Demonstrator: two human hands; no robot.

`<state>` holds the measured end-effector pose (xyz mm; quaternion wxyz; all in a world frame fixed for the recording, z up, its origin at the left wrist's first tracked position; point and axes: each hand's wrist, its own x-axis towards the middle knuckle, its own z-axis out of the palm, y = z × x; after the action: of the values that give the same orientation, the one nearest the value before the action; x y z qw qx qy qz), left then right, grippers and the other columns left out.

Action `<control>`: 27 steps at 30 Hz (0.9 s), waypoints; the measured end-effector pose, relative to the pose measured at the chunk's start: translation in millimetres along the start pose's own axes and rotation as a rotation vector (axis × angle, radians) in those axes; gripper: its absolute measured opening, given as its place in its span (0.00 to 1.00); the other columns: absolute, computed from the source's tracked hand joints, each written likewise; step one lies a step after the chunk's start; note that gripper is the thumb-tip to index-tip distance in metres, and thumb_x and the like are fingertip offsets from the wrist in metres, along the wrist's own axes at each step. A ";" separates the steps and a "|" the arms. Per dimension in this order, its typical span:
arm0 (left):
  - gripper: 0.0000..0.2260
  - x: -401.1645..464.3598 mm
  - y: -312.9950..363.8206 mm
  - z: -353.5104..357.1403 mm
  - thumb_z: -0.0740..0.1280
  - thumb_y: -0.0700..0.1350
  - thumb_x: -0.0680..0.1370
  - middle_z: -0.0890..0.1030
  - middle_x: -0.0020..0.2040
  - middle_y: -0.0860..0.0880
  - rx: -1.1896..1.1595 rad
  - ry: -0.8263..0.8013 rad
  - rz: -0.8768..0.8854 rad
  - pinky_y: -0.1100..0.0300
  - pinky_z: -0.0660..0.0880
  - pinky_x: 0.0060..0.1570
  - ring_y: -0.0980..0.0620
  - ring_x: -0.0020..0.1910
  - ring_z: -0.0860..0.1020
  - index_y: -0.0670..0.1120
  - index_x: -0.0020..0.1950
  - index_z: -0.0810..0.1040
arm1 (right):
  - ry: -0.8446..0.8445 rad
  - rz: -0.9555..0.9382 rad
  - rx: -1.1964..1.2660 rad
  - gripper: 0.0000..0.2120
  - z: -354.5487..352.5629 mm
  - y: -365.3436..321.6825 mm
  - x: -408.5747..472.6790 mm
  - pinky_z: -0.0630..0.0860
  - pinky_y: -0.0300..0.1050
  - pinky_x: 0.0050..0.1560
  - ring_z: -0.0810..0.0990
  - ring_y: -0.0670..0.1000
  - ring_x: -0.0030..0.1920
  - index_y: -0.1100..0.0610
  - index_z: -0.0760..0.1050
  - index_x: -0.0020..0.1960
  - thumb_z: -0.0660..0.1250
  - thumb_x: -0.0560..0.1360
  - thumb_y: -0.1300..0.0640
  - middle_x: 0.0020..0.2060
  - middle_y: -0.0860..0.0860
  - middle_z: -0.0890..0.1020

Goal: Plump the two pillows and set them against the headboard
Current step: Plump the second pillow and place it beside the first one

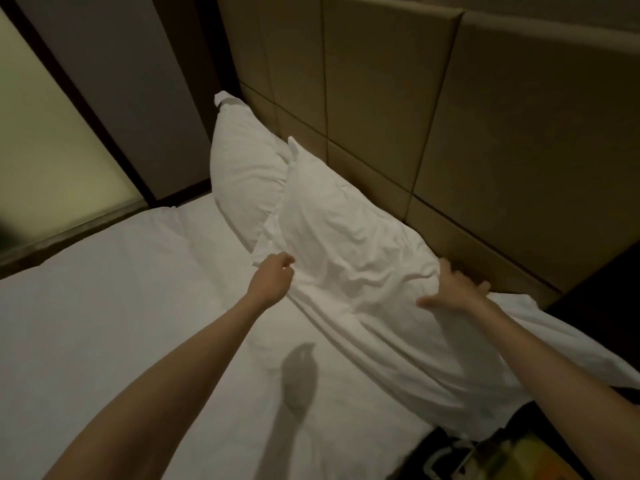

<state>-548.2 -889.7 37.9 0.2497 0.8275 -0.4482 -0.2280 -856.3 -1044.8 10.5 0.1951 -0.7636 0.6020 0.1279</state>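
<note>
Two white pillows lean against the tan padded headboard (398,98). The far pillow (242,174) stands upright at the bed's far corner. The near pillow (346,237) is creased and overlaps the far one's lower edge. My left hand (273,278) hovers at the near pillow's lower left corner, fingers loosely curled, holding nothing. My right hand (453,289) lies flat with fingers spread on the near pillow's right end, by the headboard's base.
The white sheet (121,306) covers the bed, with the shadow of my arm on it. A frosted glass panel (45,133) and a dark wall run along the far side. A dark bedside surface (595,306) sits at the right, with some items at the bottom right.
</note>
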 end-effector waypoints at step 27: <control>0.34 116.2 130.7 4.8 0.63 0.54 0.77 0.77 0.57 0.41 0.784 -0.171 0.611 0.51 0.78 0.43 0.43 0.47 0.79 0.62 0.75 0.45 | 0.294 -0.639 0.450 0.20 -110.4 -24.7 -63.2 0.62 0.44 0.32 0.68 0.41 0.28 0.48 0.66 0.26 0.68 0.73 0.61 0.25 0.45 0.69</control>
<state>-575.7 -1052.0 97.0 -0.0624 0.6685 -0.7407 -0.0260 -852.0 -1034.9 139.6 0.2989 -0.8605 0.3694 -0.1839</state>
